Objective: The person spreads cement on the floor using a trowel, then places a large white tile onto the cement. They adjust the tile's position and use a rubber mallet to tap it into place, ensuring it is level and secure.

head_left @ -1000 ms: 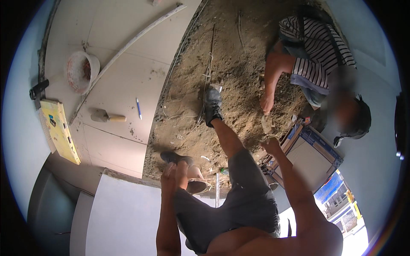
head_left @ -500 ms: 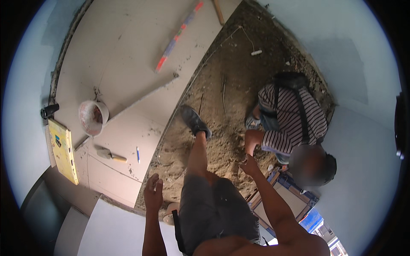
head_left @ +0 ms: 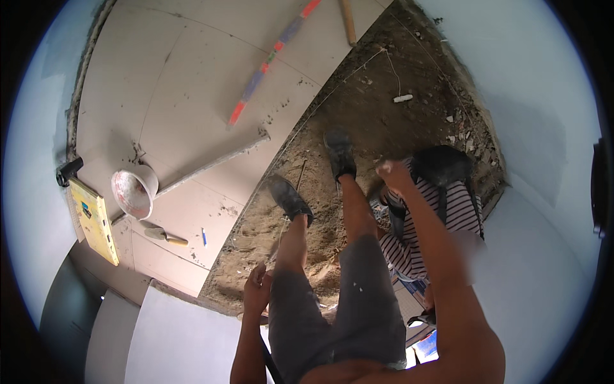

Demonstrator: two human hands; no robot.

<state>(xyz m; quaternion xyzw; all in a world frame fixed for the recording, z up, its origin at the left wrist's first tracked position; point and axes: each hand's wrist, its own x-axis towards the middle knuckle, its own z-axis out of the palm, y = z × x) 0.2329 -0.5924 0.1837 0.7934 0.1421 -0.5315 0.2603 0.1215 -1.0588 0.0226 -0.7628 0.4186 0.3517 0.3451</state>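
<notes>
My left hand (head_left: 257,287) hangs beside my left thigh, its fingers loosely bent and apart, with nothing in them. In front of the co-worker, my right hand (head_left: 395,176) reaches over the sandy soil (head_left: 323,249), fingers curled in; I see nothing in it. The co-worker's striped shirt (head_left: 457,208) and black bag (head_left: 441,168) show behind my right forearm, which covers part of this person. Both my dark shoes (head_left: 341,152) stand on the soil, beside the edge of the tiled floor (head_left: 192,121).
On the tiles stand a white bucket (head_left: 135,192) beside a long straight bar (head_left: 214,165), a trowel (head_left: 166,237), a blue-and-white pen (head_left: 204,237), a red-and-blue level-like bar (head_left: 265,67) and a wooden handle (head_left: 347,22). A yellow case (head_left: 94,221) leans left. A string with a white piece (head_left: 403,98) crosses the soil.
My right hand has moved away from the co-worker's hand, forward and right. My right leg has stepped forward onto the soil. The co-worker is bent lower, and my left hand has shifted right.
</notes>
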